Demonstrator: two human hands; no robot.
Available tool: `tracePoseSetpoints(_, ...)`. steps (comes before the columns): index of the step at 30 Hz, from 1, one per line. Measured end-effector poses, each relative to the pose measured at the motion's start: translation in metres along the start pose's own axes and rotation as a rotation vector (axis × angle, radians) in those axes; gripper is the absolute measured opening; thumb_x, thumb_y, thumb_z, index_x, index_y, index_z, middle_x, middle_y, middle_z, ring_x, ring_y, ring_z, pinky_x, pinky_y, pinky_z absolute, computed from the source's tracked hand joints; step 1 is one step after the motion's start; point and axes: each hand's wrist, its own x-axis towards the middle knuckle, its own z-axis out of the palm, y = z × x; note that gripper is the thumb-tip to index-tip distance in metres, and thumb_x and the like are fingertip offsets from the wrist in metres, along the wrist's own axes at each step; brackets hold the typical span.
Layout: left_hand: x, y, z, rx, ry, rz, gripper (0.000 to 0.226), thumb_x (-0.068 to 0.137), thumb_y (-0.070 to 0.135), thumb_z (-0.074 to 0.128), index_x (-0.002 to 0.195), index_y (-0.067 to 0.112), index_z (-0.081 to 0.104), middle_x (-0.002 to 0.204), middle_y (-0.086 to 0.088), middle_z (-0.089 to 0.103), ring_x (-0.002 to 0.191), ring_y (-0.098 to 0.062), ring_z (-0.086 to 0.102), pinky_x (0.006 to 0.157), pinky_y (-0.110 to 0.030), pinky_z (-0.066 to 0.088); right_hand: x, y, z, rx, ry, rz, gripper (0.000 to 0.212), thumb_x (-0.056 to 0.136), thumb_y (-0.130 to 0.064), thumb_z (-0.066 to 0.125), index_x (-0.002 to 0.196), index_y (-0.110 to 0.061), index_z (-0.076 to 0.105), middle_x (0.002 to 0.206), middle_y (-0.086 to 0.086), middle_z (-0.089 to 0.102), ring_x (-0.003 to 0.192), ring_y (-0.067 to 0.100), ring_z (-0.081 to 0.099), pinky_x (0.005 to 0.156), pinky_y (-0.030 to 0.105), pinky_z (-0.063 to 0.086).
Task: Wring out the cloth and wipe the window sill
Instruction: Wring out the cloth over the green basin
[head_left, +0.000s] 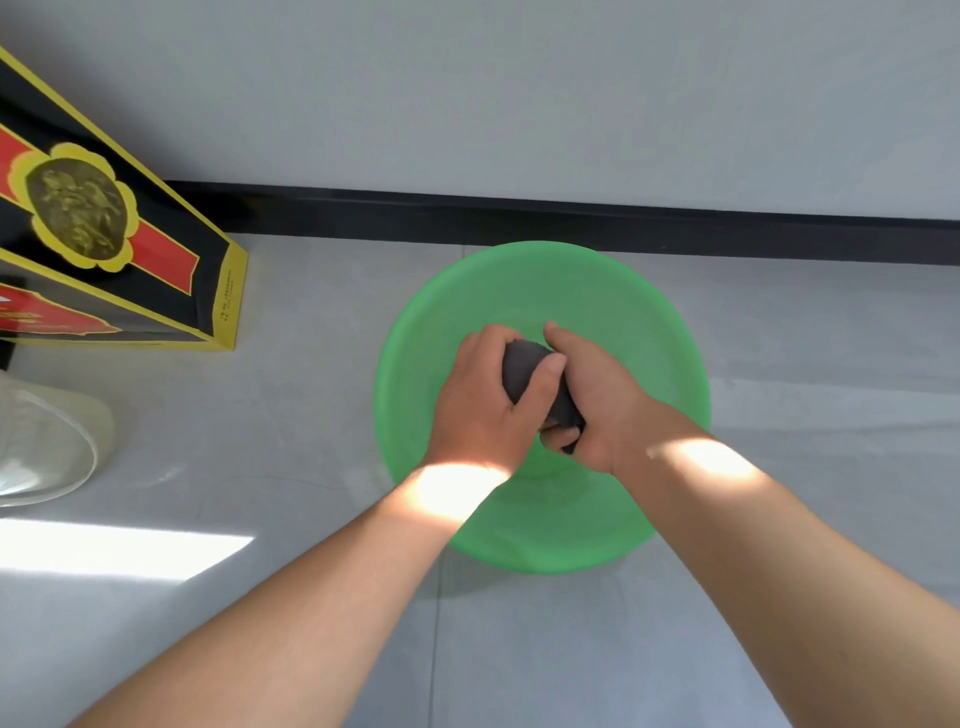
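A dark grey cloth (524, 370) is bunched into a tight roll over the middle of a green plastic basin (649, 332) that stands on the grey tiled floor. My left hand (483, 400) grips the cloth's upper part, thumb across it. My right hand (597, 400) grips the lower part from the right side. Both hands touch each other around the cloth. Most of the cloth is hidden inside my fists. No window sill is in view.
A tall black, red and yellow carton (104, 249) stands at the left against the wall. A clear plastic container (47, 447) lies at the far left. A black skirting board (571, 218) runs along the white wall behind the basin.
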Motion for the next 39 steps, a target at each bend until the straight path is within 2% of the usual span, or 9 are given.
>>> tracePoseSetpoints(5,0.005,0.009,0.007,-0.155,0.081,-0.223,0.045,0.091,0.057,0.054,0.074,0.019,0.037,0.059,0.009,0.044,0.055,-0.013,0.042,0.055,-0.032,0.035,0.006,0.008,0.013,-0.133,0.138,-0.171,0.032,0.096,-0.041,0.046,0.088,-0.017,0.067,0.057,-0.001,0.042,0.047,0.015,0.033,0.042,0.020,0.023)
tracePoseSetpoints(9,0.012,0.009,0.015,-0.313,0.017,-0.388,0.042,0.094,0.049,0.058,0.070,0.018,0.042,0.058,0.012,0.043,0.056,-0.013,0.041,0.058,-0.030,0.037,0.008,0.013,0.010,-0.357,0.241,-0.360,0.029,0.093,-0.025,0.043,0.087,-0.005,0.064,0.061,0.003,0.046,0.051,0.022,0.041,0.047,0.028,0.033)
tracePoseSetpoints(14,0.013,0.014,0.020,-0.413,-0.049,-0.587,0.039,0.094,0.046,0.057,0.071,0.018,0.043,0.062,0.004,0.043,0.056,-0.020,0.039,0.049,-0.026,0.033,0.016,0.026,0.000,-0.313,0.373,-0.519,0.042,0.090,-0.018,0.046,0.049,-0.018,0.038,0.045,-0.007,0.035,0.050,0.019,0.030,0.050,0.029,0.025)
tracePoseSetpoints(21,0.017,0.025,0.017,-0.473,-0.115,-0.757,0.034,0.096,0.047,0.053,0.083,0.016,0.047,0.067,0.000,0.040,0.055,-0.020,0.034,0.037,-0.016,0.026,0.014,0.031,-0.011,-0.517,0.381,-0.823,0.040,0.099,-0.025,0.044,0.060,-0.018,0.041,0.053,-0.006,0.043,0.055,0.017,0.039,0.055,0.034,0.033)
tracePoseSetpoints(24,0.021,0.025,0.009,-0.417,-0.089,-0.723,0.042,0.094,0.057,0.051,0.089,0.015,0.055,0.077,-0.001,0.051,0.064,-0.021,0.045,0.041,-0.019,0.034,0.014,0.034,-0.010,-0.511,0.285,-0.878,0.022,0.101,-0.028,0.044,0.084,-0.020,0.056,0.078,-0.006,0.058,0.073,0.010,0.052,0.068,0.031,0.042)
tracePoseSetpoints(28,0.025,0.030,-0.001,-0.285,-0.058,-0.556,0.054,0.090,0.070,0.043,0.093,0.018,0.057,0.085,0.001,0.062,0.074,-0.024,0.060,0.063,-0.035,0.050,0.017,0.032,-0.010,-0.346,0.201,-0.863,0.031,0.094,-0.041,0.048,0.114,-0.026,0.065,0.109,-0.006,0.066,0.091,0.012,0.060,0.079,0.026,0.047)
tracePoseSetpoints(35,0.007,0.020,-0.004,-0.220,-0.113,-0.137,0.045,0.092,0.051,0.057,0.133,0.035,0.047,0.134,0.009,0.051,0.117,-0.005,0.054,0.093,-0.018,0.045,0.017,0.009,-0.006,0.001,0.290,-0.407,0.035,0.101,-0.040,0.049,0.074,-0.018,0.054,0.061,-0.002,0.045,0.049,0.015,0.036,0.045,0.023,0.028)
tracePoseSetpoints(37,0.003,0.015,-0.002,-0.186,-0.087,-0.081,0.049,0.088,0.053,0.058,0.132,0.033,0.049,0.129,0.011,0.053,0.113,-0.001,0.053,0.086,-0.009,0.041,0.015,0.002,-0.005,0.023,0.240,-0.279,0.037,0.100,-0.046,0.047,0.076,-0.019,0.054,0.057,-0.001,0.043,0.041,0.013,0.034,0.041,0.022,0.025)
tracePoseSetpoints(39,0.003,0.016,0.002,-0.159,-0.014,-0.131,0.036,0.084,0.061,0.056,0.108,0.034,0.054,0.107,0.007,0.061,0.094,-0.007,0.060,0.081,-0.024,0.049,0.013,0.002,-0.003,-0.019,0.169,-0.246,0.039,0.099,-0.052,0.048,0.076,-0.021,0.054,0.055,-0.003,0.041,0.038,0.012,0.033,0.040,0.022,0.023)
